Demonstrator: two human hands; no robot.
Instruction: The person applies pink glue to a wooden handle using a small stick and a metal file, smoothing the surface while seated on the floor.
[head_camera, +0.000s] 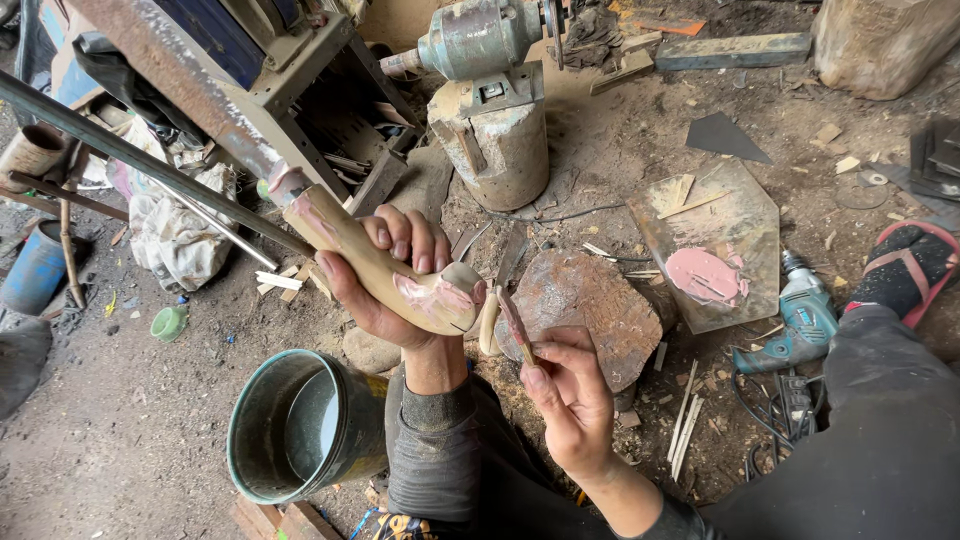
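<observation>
My left hand (385, 285) grips a pale carved wooden piece (375, 262), shaped like a curved handle, with pink filler smeared near its lower end and upper part. My right hand (570, 395) pinches a thin wooden spatula stick (516, 325) coated with pink filler, its tip close to the lower end of the wooden piece. Both hands are held above a flat round stone (590, 305) on the dirt floor.
A grey board with a pink filler blob (706, 275) lies to the right, beside a teal power drill (805, 320). A metal bucket with water (300, 425) stands lower left. A bench grinder on a stump (492, 110) is behind; my sandalled foot (910, 265) at right.
</observation>
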